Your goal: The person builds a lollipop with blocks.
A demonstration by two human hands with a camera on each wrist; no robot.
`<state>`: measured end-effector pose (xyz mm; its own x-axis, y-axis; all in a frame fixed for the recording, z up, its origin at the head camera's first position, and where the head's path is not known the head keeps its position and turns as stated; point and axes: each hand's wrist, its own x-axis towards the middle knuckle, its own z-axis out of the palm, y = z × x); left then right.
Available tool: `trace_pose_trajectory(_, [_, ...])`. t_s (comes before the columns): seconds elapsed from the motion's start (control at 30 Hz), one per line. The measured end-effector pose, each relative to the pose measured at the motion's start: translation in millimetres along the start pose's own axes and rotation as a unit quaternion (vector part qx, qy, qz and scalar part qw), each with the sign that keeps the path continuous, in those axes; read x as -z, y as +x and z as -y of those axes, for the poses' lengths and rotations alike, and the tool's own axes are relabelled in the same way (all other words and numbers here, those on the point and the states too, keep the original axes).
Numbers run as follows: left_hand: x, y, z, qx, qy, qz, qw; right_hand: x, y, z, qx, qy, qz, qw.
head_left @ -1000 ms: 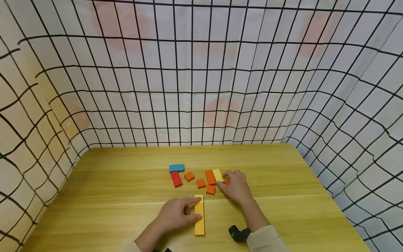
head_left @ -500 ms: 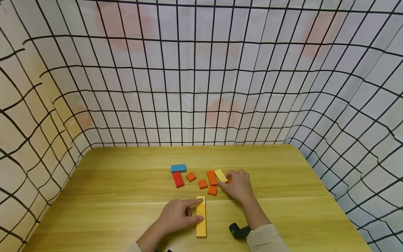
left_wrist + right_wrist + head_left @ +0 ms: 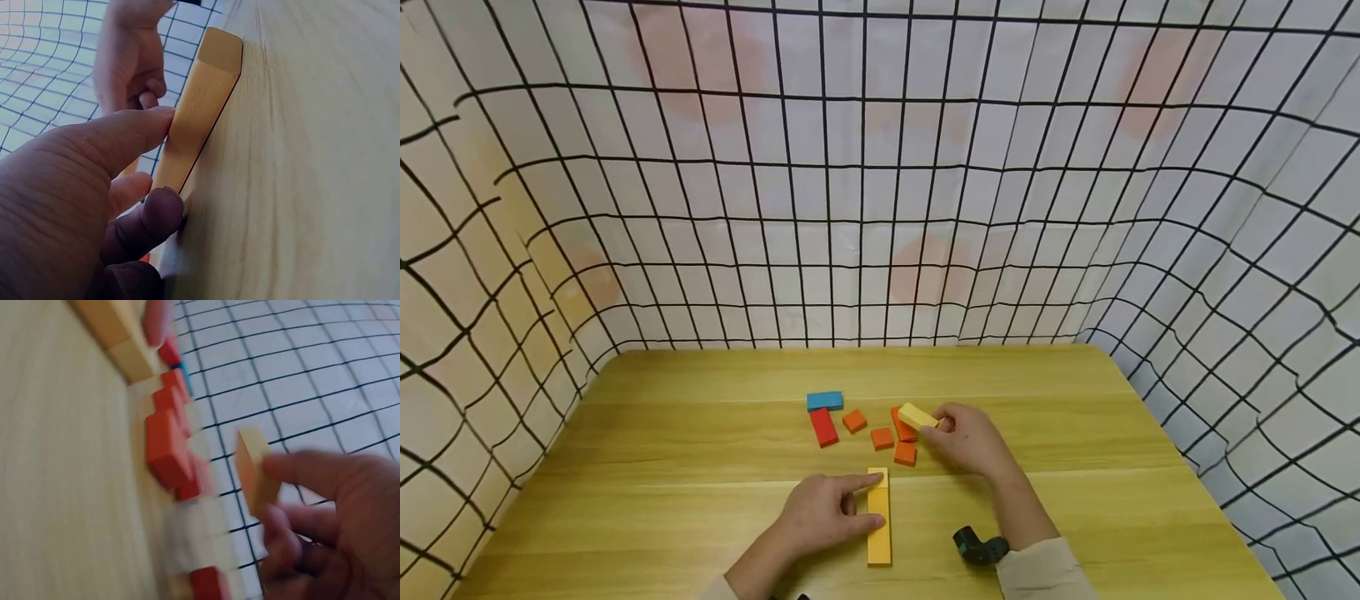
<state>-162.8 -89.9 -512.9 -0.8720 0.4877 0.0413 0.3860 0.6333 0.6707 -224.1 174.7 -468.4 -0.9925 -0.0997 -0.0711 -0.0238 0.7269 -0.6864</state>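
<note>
My right hand point(image 3: 972, 440) pinches a light yellow block point(image 3: 917, 416) between thumb and fingers; in the right wrist view this block point(image 3: 249, 465) is tilted and off the table. Below it in the head view lies a longer orange block point(image 3: 901, 431), partly covered. My left hand point(image 3: 820, 517) touches a row of yellow blocks with its outstretched index finger and thumb. A long yellow block point(image 3: 878, 547) forms the near part, with a short light yellow block point(image 3: 878, 484) at its far end. The left wrist view shows the thumb against the long block point(image 3: 200, 87).
Small orange blocks point(image 3: 882, 438) lie beyond the yellow row, near a red block point(image 3: 823, 427) and a blue block point(image 3: 825, 401). One more red-orange block point(image 3: 209, 584) shows in the right wrist view. Black netting point(image 3: 880, 221) surrounds the wooden table point(image 3: 700, 467).
The right hand has gripped the light yellow block and lifted it, turning it and bringing it slightly left, over the orange block. The left hand keeps its place on the yellow row.
</note>
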Motion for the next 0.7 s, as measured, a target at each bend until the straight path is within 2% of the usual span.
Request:
trace_pose_trajectory(0.07, [0.9,0.0,-0.2,0.000,0.001,-0.001,1.0000,-0.1,-3.4,3.8,0.016,0.032,0.049,0.9981])
trace_pose_trajectory(0.17, [1.9,-0.4,-0.3,-0.005,0.004,-0.005,1.0000,-3.6,-5.8,6.5,0.044,0.063,0.122,0.9895])
trace_pose_trajectory(0.27, [2.1,-0.7,-0.1,-0.009,0.006,-0.009,0.9999,-8.4,-6.7,7.7,0.059,0.074,0.166,0.9816])
trace_pose_trajectory(0.5, [0.9,-1.1,0.2,-0.004,0.003,-0.007,1.0000,-15.6,-10.2,10.0,0.068,0.077,0.205,0.9733])
trace_pose_trajectory(0.7, [-0.2,-0.1,-0.7,0.004,0.004,-0.005,1.0000,-21.0,-10.5,11.3,0.079,0.049,0.198,0.9757])
